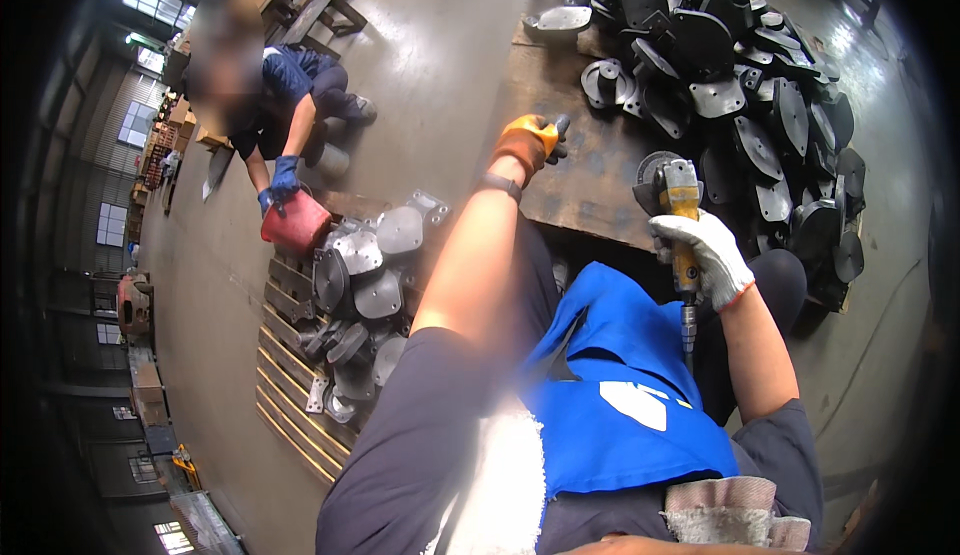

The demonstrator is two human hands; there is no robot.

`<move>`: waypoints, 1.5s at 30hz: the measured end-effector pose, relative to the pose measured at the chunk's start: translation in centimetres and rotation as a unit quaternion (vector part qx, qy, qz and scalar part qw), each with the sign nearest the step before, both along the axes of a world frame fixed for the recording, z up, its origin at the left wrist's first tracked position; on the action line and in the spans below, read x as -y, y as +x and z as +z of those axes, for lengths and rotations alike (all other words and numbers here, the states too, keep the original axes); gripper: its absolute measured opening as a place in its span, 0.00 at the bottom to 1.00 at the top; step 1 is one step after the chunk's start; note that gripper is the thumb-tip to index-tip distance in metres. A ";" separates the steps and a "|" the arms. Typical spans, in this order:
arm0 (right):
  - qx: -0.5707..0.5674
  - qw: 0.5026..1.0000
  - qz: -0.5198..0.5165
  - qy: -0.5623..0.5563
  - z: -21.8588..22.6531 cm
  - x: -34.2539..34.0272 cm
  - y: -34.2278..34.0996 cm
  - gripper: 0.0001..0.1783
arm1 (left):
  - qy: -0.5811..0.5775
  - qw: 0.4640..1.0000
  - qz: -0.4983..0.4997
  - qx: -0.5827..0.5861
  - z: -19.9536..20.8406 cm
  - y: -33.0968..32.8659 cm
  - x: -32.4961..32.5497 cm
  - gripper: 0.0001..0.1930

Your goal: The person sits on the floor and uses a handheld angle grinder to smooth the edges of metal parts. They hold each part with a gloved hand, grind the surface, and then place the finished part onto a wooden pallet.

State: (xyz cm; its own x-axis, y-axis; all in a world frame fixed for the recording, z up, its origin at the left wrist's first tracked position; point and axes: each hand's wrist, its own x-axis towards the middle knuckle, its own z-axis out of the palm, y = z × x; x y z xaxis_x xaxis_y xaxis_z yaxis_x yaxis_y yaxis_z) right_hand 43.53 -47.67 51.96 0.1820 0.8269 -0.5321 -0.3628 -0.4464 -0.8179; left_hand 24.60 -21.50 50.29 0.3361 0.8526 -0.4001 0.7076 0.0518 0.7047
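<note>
My right hand (712, 255), in a white knit glove, is wrapped round the yellow body of an air grinder (682, 200). Its round abrasive disc (656, 177) points up and away, over the near edge of a brown wooden board (560, 195). A metal hose fitting (688, 327) hangs from the tool's lower end. My left hand (530, 142), gloved in orange with dark fingertips, hovers at the board's left side. Its fingers are partly bent and apart, with nothing visible between them. To the right, a big heap of dark metal plates (703, 43) covers much of the board.
Left of me, more metal plates (380, 290) lie piled on a slatted wooden pallet (290, 375). Beyond it a co-worker bends over, blue-gloved hands on a red bucket (296, 221). A blue apron (630, 425) covers my lap. A wooden bench (318, 10) stands farther back.
</note>
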 end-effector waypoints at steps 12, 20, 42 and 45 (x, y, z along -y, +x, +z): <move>-0.014 0.999 -0.004 0.030 -1.6 -0.7 0.5 0.12 | 0.417 0.907 0.059 0.015 5.4 -0.8 0.0 0.17; 0.008 0.996 -0.032 0.079 -2.6 1.3 2.9 0.13 | 0.333 0.882 -0.075 0.325 11.9 2.9 -6.3 0.18; -0.099 0.769 -0.562 0.290 -0.7 27.1 16.3 0.15 | 0.141 0.848 -0.510 -0.037 -12.6 42.6 16.9 0.20; -0.082 0.757 -0.592 0.265 -1.3 28.3 16.7 0.15 | -0.032 0.881 -0.472 -0.013 -14.4 47.1 19.8 0.27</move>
